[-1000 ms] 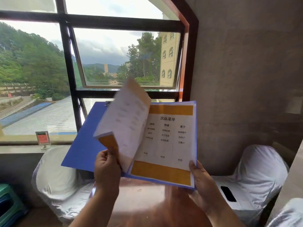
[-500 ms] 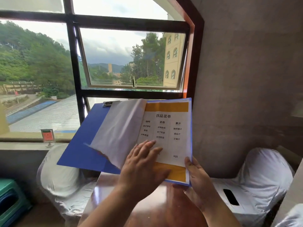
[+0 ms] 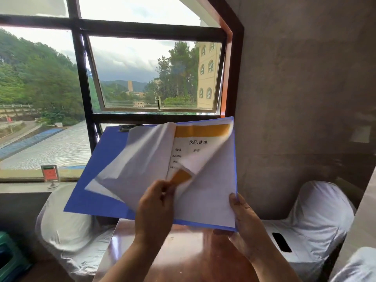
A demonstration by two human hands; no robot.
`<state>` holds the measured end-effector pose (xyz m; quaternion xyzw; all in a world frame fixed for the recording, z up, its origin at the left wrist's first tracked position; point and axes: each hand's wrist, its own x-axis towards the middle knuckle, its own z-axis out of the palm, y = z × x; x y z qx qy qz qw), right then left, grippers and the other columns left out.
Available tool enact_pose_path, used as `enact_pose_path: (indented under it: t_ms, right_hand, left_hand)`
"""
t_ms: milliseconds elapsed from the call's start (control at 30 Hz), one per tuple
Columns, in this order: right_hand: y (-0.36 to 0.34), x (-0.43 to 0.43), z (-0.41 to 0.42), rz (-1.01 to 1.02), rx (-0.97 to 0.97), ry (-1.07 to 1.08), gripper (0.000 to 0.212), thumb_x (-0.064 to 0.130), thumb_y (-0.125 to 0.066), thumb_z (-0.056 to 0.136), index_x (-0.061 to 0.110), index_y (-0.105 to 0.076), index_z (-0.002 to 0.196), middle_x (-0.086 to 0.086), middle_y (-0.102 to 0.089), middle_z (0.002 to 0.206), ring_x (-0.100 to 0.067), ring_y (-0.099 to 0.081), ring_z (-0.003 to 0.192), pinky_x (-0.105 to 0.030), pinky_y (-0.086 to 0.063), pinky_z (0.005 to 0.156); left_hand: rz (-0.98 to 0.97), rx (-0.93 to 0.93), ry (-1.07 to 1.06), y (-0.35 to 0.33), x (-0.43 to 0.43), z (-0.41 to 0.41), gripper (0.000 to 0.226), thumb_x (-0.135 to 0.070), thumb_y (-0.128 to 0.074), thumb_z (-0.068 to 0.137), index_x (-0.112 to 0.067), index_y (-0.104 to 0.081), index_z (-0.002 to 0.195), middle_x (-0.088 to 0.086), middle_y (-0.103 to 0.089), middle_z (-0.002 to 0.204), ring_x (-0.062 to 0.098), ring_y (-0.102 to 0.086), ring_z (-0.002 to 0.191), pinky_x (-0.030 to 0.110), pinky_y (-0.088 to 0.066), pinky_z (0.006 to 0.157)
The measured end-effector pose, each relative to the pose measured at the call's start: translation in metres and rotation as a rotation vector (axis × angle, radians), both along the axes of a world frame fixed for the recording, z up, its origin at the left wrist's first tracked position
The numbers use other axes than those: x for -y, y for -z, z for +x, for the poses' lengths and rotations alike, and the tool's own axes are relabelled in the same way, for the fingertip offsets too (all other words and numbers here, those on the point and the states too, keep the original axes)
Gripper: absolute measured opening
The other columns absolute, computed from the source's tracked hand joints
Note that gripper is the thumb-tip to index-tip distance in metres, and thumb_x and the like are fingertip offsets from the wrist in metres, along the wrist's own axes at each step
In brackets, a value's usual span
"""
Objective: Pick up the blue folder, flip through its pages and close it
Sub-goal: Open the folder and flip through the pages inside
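Observation:
The blue folder [image 3: 101,169] is held open in the air above a brown table, in front of the window. Its left cover lies bare and blue; white pages with orange bands fill the right side. My left hand [image 3: 156,206] pinches the lower corner of one menu page [image 3: 195,159], which curls up and leftward off the stack. A turned page [image 3: 138,165] rests on the left half. My right hand [image 3: 242,218] grips the folder's lower right corner from below, thumb on the page edge.
A glossy brown table [image 3: 183,253] is under the folder. White-covered chairs stand left [image 3: 67,224] and right [image 3: 317,220]; a dark phone [image 3: 281,242] lies on the right seat. A small red sign [image 3: 49,174] stands on the window sill. A green stool [image 3: 10,257] sits bottom left.
The first page has settled onto the left side. My left hand went across to the right page, pinched its lower corner and now lifts it leftward. The right hand keeps its hold.

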<state>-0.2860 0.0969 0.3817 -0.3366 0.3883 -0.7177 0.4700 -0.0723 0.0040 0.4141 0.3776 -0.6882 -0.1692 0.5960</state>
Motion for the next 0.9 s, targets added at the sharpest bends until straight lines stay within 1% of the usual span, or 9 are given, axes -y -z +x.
enact_pose_path:
  t_ms: [133, 300, 367, 467, 567, 633, 733, 800, 900]
  right_hand:
    - [0.002, -0.001, -0.01, -0.029, 0.014, 0.026, 0.028, 0.045, -0.064, 0.098, 0.03, -0.082, 0.113, -0.014, -0.083, 0.107, -0.033, -0.081, 0.077, -0.039, -0.06, 0.046]
    - [0.001, 0.001, -0.012, -0.019, -0.022, 0.048, 0.031, 0.045, -0.064, 0.097, 0.029, -0.08, 0.118, -0.015, -0.082, 0.113, -0.035, -0.081, 0.081, -0.041, -0.061, 0.048]
    - [0.003, 0.002, -0.012, -0.01, -0.024, 0.047, 0.031, 0.046, -0.063, 0.1, 0.03, -0.079, 0.121, -0.014, -0.082, 0.117, -0.035, -0.082, 0.087, -0.042, -0.062, 0.05]
    - [0.005, 0.003, -0.009, 0.0, -0.014, 0.037, 0.03, 0.045, -0.058, 0.105, 0.031, -0.079, 0.121, -0.014, -0.081, 0.118, -0.035, -0.082, 0.09, -0.042, -0.063, 0.051]
    - [0.005, 0.006, 0.002, 0.02, -0.019, 0.029, 0.029, 0.047, -0.062, 0.1, 0.031, -0.081, 0.116, -0.016, -0.082, 0.118, -0.038, -0.082, 0.088, -0.042, -0.063, 0.05]
    - [0.003, 0.01, 0.012, 0.016, -0.025, 0.006, 0.033, 0.051, -0.071, 0.094, 0.03, -0.081, 0.117, -0.019, -0.081, 0.119, -0.041, -0.081, 0.088, -0.044, -0.064, 0.052]
    - [0.002, 0.012, 0.02, -0.007, -0.004, -0.06, 0.046, 0.056, -0.076, 0.085, 0.027, -0.079, 0.121, -0.02, -0.081, 0.119, -0.043, -0.081, 0.087, -0.047, -0.066, 0.055]
    - [0.004, 0.013, 0.02, -0.01, 0.004, -0.078, 0.047, 0.055, -0.072, 0.092, 0.025, -0.075, 0.128, -0.023, -0.078, 0.123, -0.044, -0.08, 0.09, -0.048, -0.067, 0.058]
    - [0.007, 0.014, 0.02, 0.021, -0.009, -0.044, 0.045, 0.052, -0.067, 0.098, 0.023, -0.071, 0.133, -0.027, -0.073, 0.128, -0.047, -0.077, 0.093, -0.047, -0.066, 0.056]
  left_hand:
    - [0.473, -0.595, 0.042, 0.005, 0.021, 0.018, 0.033, -0.046, -0.057, 0.103, -0.024, -0.065, 0.079, -0.01, -0.063, 0.065, 0.013, -0.054, 0.064, 0.036, -0.048, 0.062]
    - [0.616, -0.743, 0.039, 0.012, 0.03, 0.035, 0.02, -0.032, -0.062, 0.102, -0.013, -0.062, 0.098, 0.019, -0.068, 0.092, 0.038, -0.068, 0.078, 0.048, -0.062, 0.071]
    - [0.528, -0.618, -0.142, 0.01, 0.028, 0.039, 0.026, -0.034, -0.068, 0.097, -0.01, -0.057, 0.098, 0.016, -0.067, 0.087, 0.043, -0.068, 0.082, 0.05, -0.058, 0.075]
    - [0.079, -0.201, -0.35, 0.003, 0.01, 0.041, 0.027, -0.025, -0.073, 0.091, -0.019, -0.049, 0.082, 0.002, -0.056, 0.071, 0.034, -0.058, 0.07, 0.038, -0.04, 0.068]
    - [-0.408, 0.345, -0.218, -0.002, -0.009, 0.026, 0.011, -0.027, -0.07, 0.09, -0.021, -0.062, 0.085, 0.002, -0.066, 0.086, 0.029, -0.061, 0.083, 0.042, -0.046, 0.075]
    - [-0.346, 0.527, -0.063, -0.002, -0.016, 0.011, 0.035, -0.049, -0.069, 0.087, -0.025, -0.071, 0.112, -0.001, -0.073, 0.121, 0.026, -0.066, 0.117, 0.042, -0.053, 0.1]
    - [-0.122, 0.658, 0.06, 0.003, -0.02, -0.004, 0.077, -0.076, -0.052, 0.083, -0.032, -0.058, 0.146, -0.007, -0.046, 0.165, 0.016, -0.035, 0.157, 0.045, -0.025, 0.13]
    - [-0.084, 0.646, 0.084, 0.007, -0.018, -0.006, 0.071, -0.075, -0.049, 0.086, -0.036, -0.059, 0.145, -0.009, -0.041, 0.168, 0.015, -0.031, 0.158, 0.043, -0.022, 0.131]
    - [-0.224, 0.586, 0.057, 0.005, -0.014, -0.006, 0.029, -0.049, -0.065, 0.091, -0.029, -0.078, 0.108, -0.001, -0.071, 0.141, 0.028, -0.063, 0.134, 0.048, -0.052, 0.11]
